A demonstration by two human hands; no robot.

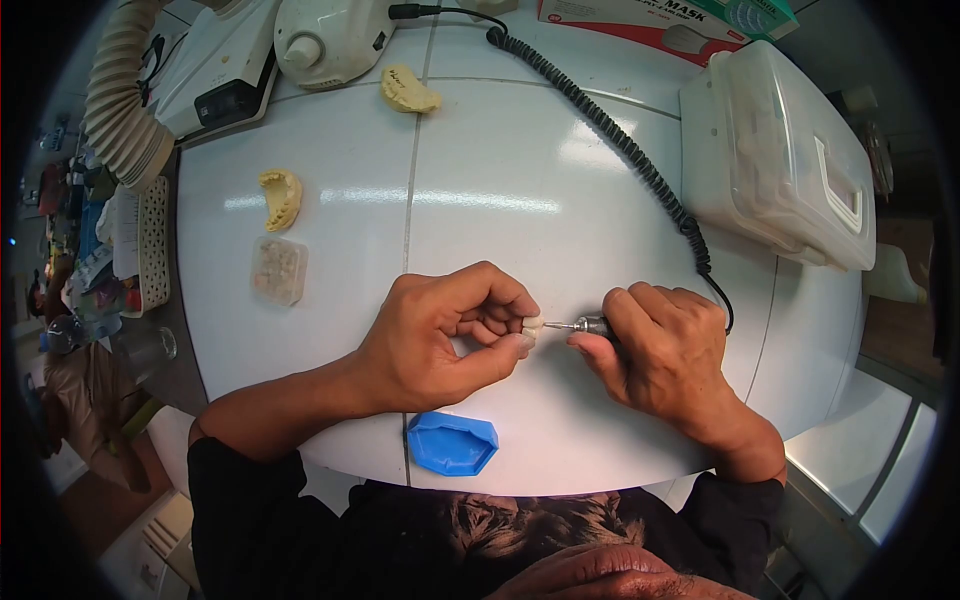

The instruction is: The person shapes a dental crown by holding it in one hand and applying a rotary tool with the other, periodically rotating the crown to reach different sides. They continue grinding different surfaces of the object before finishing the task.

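Pinched between the thumb and fingers of my left hand is a small off-white dental crown piece. My right hand is wrapped around a rotary handpiece, whose thin metal bur reaches to the crown and appears to touch it. Below my left forearm, near the table's front edge, sits a blue plastic tray. A yellow plaster dental cast lies at the left, above a small clear box of tooth-like pieces. Another yellow cast with writing lies farther back.
A coiled black cord runs from the back to the handpiece. The white control unit and a ribbed hose stand back left. At right is a translucent lidded case, with a mask box behind. Another person shows at far left.
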